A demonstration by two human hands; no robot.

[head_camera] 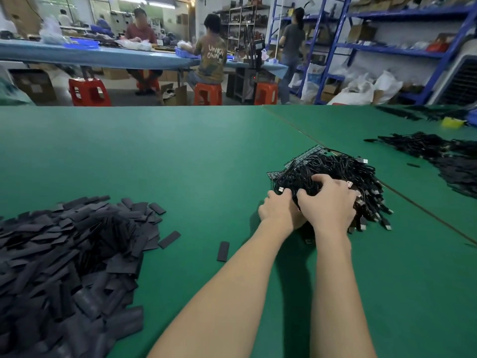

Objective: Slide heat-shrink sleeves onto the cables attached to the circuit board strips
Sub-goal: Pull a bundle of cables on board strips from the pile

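Right hand [329,202]: positioned right of frame centre, palm down on the near side of the cable bundle [343,174]. The fingers are curled into the black cables and grip them. Left hand [280,209]: immediately left of the right hand and touching it. Its fingers are also curled into the lower left edge of the same bundle; the thumb lies against the cables. Both forearms extend from the bottom edge of the frame.

The cable bundle is a dense heap of black cables with small metal-ended connectors [382,220] protruding at its right and lower right sides. Dark circuit board strips [304,157] project from the upper left of the heap, lying on the green table [180,164].

Heat-shrink sleeves [64,254]: a large loose pile of flat black pieces occupies the lower left of the frame, well apart from the hands. Two single sleeves lie separately between the pile and the left forearm, one [169,239] just beside the pile and one [223,251] nearer the forearm.

A second heap of black cables [438,151] lies at the right edge of the frame. A yellow object [453,122] sits at the far right, above it.

Upper frame: seated people at a blue bench [103,55], red stools [89,91], and blue shelving [387,47] at upper right.
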